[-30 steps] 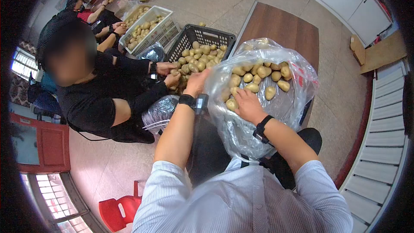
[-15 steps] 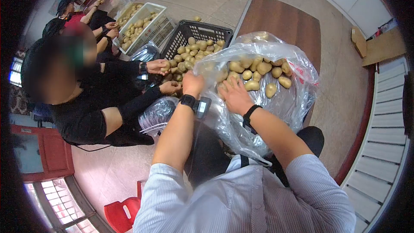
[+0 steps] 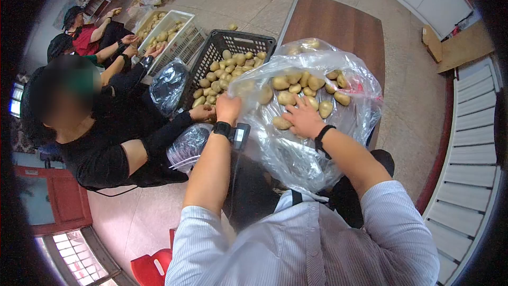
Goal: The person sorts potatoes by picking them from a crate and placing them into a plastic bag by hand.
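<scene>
A clear plastic bag [image 3: 338,145] holding several potatoes [image 3: 312,82] lies open over the near part of a brown board. My left hand [image 3: 228,108] is closed on the bag's left edge, beside the black crate. Inside the bag my right hand [image 3: 306,119] rests with its fingers spread over the potatoes. One potato [image 3: 282,123] lies by its thumb, toward me from the pile. Whether the palm presses on anything is hidden.
The black crate [image 3: 267,42] of potatoes stands left of the brown board [image 3: 338,21]. Close on the left sits a co-worker [image 3: 100,143], one hand at that crate. A white crate [image 3: 185,18] of potatoes and more people are beyond. A red stool [image 3: 151,267] is behind on the left.
My right hand has drawn back slightly toward me, and a potato now shows by its thumb. The co-worker's farther hand has moved from the black crate to the white one.
</scene>
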A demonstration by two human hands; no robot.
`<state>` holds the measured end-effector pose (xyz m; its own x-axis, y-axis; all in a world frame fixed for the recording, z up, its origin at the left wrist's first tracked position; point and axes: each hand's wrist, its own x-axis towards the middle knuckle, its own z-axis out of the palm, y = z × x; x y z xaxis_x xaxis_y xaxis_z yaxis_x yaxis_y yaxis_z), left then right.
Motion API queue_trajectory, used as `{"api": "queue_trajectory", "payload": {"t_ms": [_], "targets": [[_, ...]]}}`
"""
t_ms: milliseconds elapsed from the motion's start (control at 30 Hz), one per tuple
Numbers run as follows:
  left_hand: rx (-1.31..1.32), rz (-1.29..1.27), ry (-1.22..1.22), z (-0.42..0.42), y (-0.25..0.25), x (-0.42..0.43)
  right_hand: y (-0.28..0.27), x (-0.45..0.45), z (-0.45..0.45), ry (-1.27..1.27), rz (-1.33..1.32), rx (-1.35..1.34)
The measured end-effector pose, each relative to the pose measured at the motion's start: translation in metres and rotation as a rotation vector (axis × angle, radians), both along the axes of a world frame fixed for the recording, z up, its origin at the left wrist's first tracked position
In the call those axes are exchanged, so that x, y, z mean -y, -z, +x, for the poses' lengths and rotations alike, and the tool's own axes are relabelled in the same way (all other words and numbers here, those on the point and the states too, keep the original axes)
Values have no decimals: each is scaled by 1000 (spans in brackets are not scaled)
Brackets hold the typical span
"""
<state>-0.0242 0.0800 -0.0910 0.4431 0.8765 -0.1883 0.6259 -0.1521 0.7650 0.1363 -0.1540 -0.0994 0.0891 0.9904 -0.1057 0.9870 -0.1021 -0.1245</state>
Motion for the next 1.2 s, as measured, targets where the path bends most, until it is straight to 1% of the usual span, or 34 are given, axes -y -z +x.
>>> {"api": "queue_trajectory", "payload": {"t_ms": [67,167,200,267,367,433,467,533,600,667,733,767,800,833,900,933,967,1033,1067,1133,1167,1200], "targets": [[17,6,1,-1,8,-5,1,14,9,-22,70,6],[40,-29,-22,0,-2,3,-5,30,28,-5,116,69],[15,-28,1,1,-20,12,-1,37,36,11,149,49],[-10,-30,25,2,-30,19,4,48,49,21,144,52],[-19,-12,23,3,-27,19,3,57,55,66,136,73],[179,-150,6,2,-20,17,-5,57,49,159,168,68],[177,-150,1,1,-17,14,-8,55,46,143,190,92],[41,-25,33,2,-22,12,-22,42,36,93,229,39],[56,-4,-5,3,-12,8,-37,23,23,8,315,-23],[75,20,-39,4,-8,6,-39,-2,9,22,281,-41],[59,27,-40,5,-14,8,-33,-28,-2,37,248,-60],[56,27,-40,5,-17,9,-24,-42,-8,12,330,-20],[4,88,-35,6,-19,10,-17,-54,-12,-14,411,20],[-48,148,-31,7,-23,11,-15,-65,-16,-12,411,17],[-51,131,-19,7,-31,14,-10,-81,-21,15,268,-40],[-54,114,-7,7,-35,15,-6,-87,-23,43,204,-28],[-56,111,-2,7,-38,16,-1,-89,-24,48,201,-30],[-9,27,-12,8,-40,17,3,-89,-26,89,234,88],[-9,22,-4,8,-33,14,4,-89,-26,97,229,89],[26,-4,12,8,-20,8,-5,-90,-26,118,92,70],[29,-4,18,8,-14,6,-7,-89,-27,123,92,74],[-44,55,25,8,-12,5,-4,-88,-29,142,38,23]]}}
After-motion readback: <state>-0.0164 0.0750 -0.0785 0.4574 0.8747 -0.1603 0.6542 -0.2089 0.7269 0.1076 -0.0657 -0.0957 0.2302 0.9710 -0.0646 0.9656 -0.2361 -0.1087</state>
